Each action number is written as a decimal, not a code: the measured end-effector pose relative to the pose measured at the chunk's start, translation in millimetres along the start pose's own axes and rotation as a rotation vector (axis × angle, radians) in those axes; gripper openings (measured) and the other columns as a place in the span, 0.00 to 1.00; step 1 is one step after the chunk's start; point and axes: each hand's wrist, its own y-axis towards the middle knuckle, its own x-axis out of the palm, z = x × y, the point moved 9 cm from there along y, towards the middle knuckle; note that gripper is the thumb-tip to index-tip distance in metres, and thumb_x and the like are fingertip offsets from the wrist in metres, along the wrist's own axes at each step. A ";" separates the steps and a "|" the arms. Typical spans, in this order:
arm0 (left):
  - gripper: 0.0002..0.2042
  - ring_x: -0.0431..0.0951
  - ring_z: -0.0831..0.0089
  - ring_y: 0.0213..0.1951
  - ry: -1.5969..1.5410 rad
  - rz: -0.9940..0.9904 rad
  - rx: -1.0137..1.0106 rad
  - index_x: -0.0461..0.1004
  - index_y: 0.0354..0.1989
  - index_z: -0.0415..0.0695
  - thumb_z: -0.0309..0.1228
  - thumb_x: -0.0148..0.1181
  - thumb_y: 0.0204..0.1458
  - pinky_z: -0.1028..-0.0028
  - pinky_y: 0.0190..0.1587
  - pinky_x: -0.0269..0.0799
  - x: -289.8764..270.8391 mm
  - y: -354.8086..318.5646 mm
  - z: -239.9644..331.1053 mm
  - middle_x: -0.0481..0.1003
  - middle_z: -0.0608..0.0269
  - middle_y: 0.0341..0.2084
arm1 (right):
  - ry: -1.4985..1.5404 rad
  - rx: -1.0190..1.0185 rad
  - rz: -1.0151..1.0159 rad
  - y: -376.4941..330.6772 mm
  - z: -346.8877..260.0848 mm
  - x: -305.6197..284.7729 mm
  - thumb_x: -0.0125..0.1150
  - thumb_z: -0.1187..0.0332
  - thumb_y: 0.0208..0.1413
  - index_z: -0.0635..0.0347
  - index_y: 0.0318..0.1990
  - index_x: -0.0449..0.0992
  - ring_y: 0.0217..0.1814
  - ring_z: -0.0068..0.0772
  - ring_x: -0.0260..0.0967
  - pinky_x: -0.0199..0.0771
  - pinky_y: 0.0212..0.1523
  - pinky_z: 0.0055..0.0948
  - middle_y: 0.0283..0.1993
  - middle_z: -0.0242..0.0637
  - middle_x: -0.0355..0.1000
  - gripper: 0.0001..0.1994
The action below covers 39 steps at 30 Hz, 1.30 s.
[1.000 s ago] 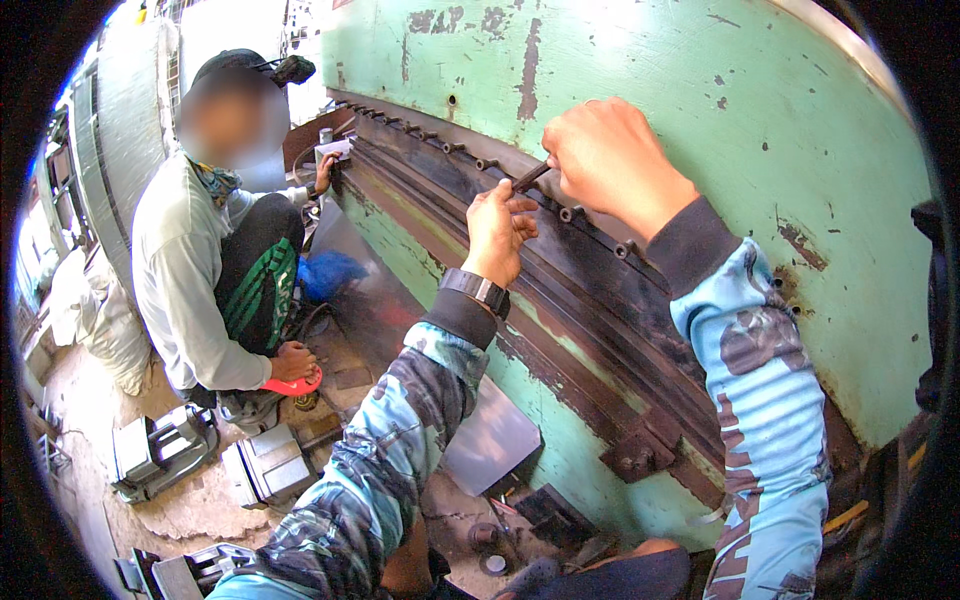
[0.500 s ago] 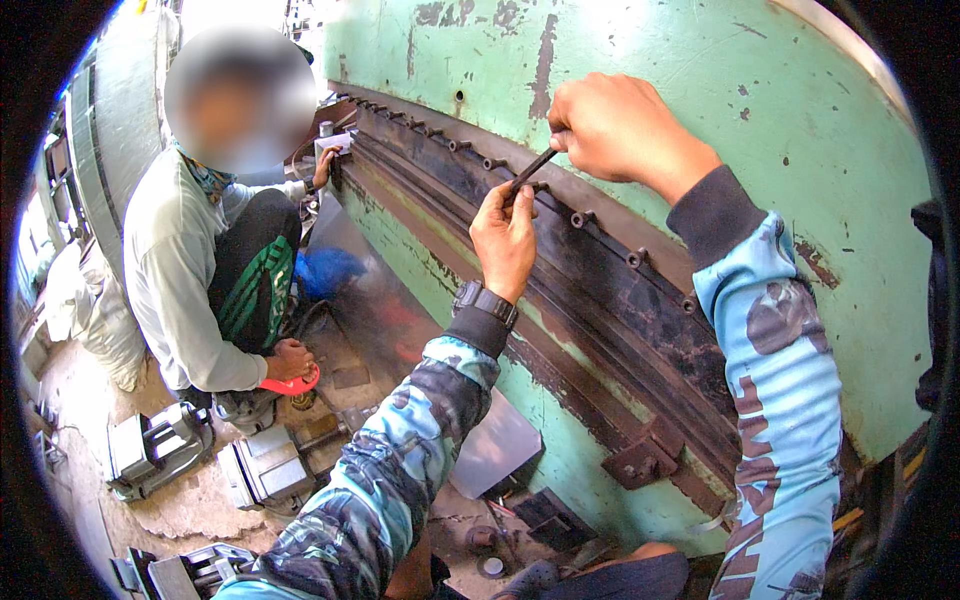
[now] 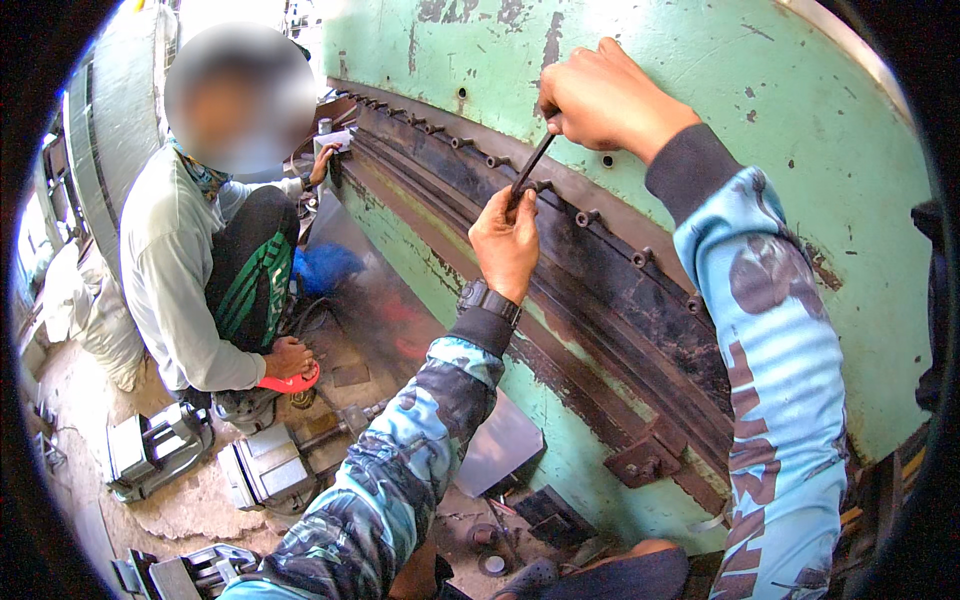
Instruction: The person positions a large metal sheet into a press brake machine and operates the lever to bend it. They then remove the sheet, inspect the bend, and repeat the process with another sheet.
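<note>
A thin black hex key (image 3: 534, 160) slants between my two hands. My right hand (image 3: 612, 98) is closed round its upper end, in front of the green machine panel (image 3: 800, 190). Lower down, my left hand (image 3: 506, 248) pinches the other end with thumb and fingers, close against a row of bolts along a dark steel bar (image 3: 665, 300). Two round-headed bolts, a nearer one (image 3: 642, 258) and another (image 3: 588, 217), stick out just right of my left hand. Whether the key's tip sits in a bolt head is hidden by my fingers.
At the left squats a person in a grey long-sleeved top (image 3: 175, 270), one hand on the machine's far end, the other by a red object (image 3: 290, 382). Grey machine vises (image 3: 268, 468) stand on the floor. A blue bundle (image 3: 328, 270) lies behind them.
My right hand has tilted and shifted slightly left, and the hex key now stands steeper, with more of its length showing. My left hand has stayed almost in place.
</note>
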 end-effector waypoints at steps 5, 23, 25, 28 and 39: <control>0.08 0.76 0.82 0.30 0.094 -0.038 -0.070 0.81 0.38 0.34 0.28 0.66 0.62 0.77 0.34 0.73 5.2 3.8 0.8 0.80 0.68 0.27 | -0.003 -0.010 0.002 25.5 -2.1 4.1 0.69 0.69 0.48 0.48 0.34 0.88 0.43 0.42 0.81 0.65 0.54 0.46 0.31 0.36 0.83 0.06; 0.08 0.81 0.70 0.33 -0.179 0.127 -0.012 0.77 0.45 0.36 0.27 0.64 0.63 0.71 0.37 0.77 -10.0 -5.7 -4.4 0.78 0.57 0.32 | 0.032 0.167 -0.064 12.2 -4.2 -4.9 0.63 0.77 0.35 0.52 0.28 0.84 0.42 0.51 0.82 0.63 0.57 0.51 0.31 0.44 0.82 0.10; 0.08 0.81 0.69 0.31 -0.004 0.065 0.181 0.77 0.46 0.36 0.27 0.65 0.62 0.71 0.36 0.77 -4.8 -1.5 12.2 0.79 0.57 0.32 | 0.019 0.179 -0.114 7.5 1.4 -1.6 0.62 0.77 0.36 0.52 0.30 0.85 0.43 0.50 0.82 0.63 0.58 0.52 0.32 0.44 0.82 0.12; 0.08 0.81 0.79 0.33 0.168 0.011 0.335 0.79 0.47 0.35 0.25 0.65 0.63 0.77 0.36 0.76 -0.8 0.1 24.7 0.82 0.64 0.32 | -0.020 0.168 -0.168 -0.5 5.1 3.0 0.62 0.77 0.38 0.52 0.32 0.85 0.45 0.49 0.82 0.64 0.58 0.52 0.33 0.43 0.83 0.12; 0.14 0.84 0.76 0.36 0.252 -0.192 0.280 0.82 0.53 0.39 0.18 0.61 0.59 0.73 0.41 0.79 -10.3 20.1 20.6 0.86 0.55 0.36 | 0.113 0.263 0.018 -83.0 -27.7 5.4 0.66 0.68 0.50 0.54 0.33 0.84 0.37 0.49 0.84 0.82 0.37 0.47 0.33 0.46 0.82 0.04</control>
